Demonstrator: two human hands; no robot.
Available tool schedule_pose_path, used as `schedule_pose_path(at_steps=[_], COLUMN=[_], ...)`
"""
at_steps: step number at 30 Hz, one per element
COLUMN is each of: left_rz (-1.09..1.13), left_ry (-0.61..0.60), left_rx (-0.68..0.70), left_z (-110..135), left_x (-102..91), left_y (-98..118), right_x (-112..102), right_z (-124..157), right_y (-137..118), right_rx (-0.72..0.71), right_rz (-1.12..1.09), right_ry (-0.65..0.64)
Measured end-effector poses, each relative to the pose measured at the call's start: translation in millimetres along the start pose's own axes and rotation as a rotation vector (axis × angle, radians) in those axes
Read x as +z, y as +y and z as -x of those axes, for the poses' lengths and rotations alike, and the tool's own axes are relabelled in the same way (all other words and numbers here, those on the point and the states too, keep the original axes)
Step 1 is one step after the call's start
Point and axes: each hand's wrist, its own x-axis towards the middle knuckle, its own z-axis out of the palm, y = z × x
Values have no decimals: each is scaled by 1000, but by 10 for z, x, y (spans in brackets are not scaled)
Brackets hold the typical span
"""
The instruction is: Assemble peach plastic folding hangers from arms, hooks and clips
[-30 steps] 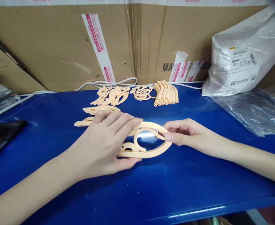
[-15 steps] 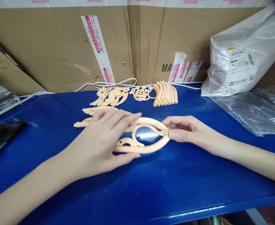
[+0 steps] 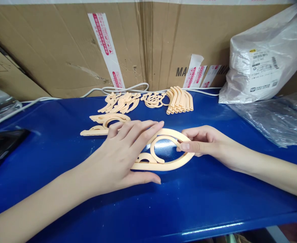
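Note:
A beige plastic folding clothes hanger lies folded low over the blue table, its curved hook tucked inside the frame. My right hand pinches its rounded right end between thumb and fingers. Across the hanger's left part rests my left hand, fingers stretched out and thumb spread clear of the lower edge; it hides that part. Just behind the left fingers is another folded hanger, partly covered by the hand.
Farther back lie a pile of loose beige pieces, a cluster of hooks and a stack of curved arms. Cardboard boxes and a white cable line the back. A plastic bag stands right; a dark phone lies left.
The hanger and both hands have shifted slightly right. My left thumb has spread away from the hanger's edge. The hanger's right end looks rounder and its hook has turned slightly.

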Motion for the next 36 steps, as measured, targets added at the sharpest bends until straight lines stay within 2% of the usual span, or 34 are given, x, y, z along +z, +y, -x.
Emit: schedule_pose_path(at_steps=[5, 11, 16, 19, 22, 27, 30, 36], left_rz=[-86, -83, -114, -166, -163, -37, 105, 189], left_ry=[1, 51, 44, -22, -19, -170, -259, -266], left_rx=[37, 39, 21, -59, -154, -383, -386, -401], left_z=[6, -3, -20, 3, 63, 173, 226, 314], left_x=[12, -4, -95, -212, -340, -467, -472, -349], left_y=[-19, -33, -97, -262, -526, -940, -1059, -1153], right_x=[12, 24, -5, -68, -148, -259, -294, -305], right_z=[-13, -31, -10, -12, -44, -96, -98, -71], right_y=[-17, -9, -1, 19, 49, 103, 121, 113], right_rx=[-1, -19, -51, -51, -51, -45, -60, -78], right_rz=[-4, 12, 44, 82, 134, 151, 194, 268], right_ry=[-20, -17, 13, 86, 139, 114, 62, 18])
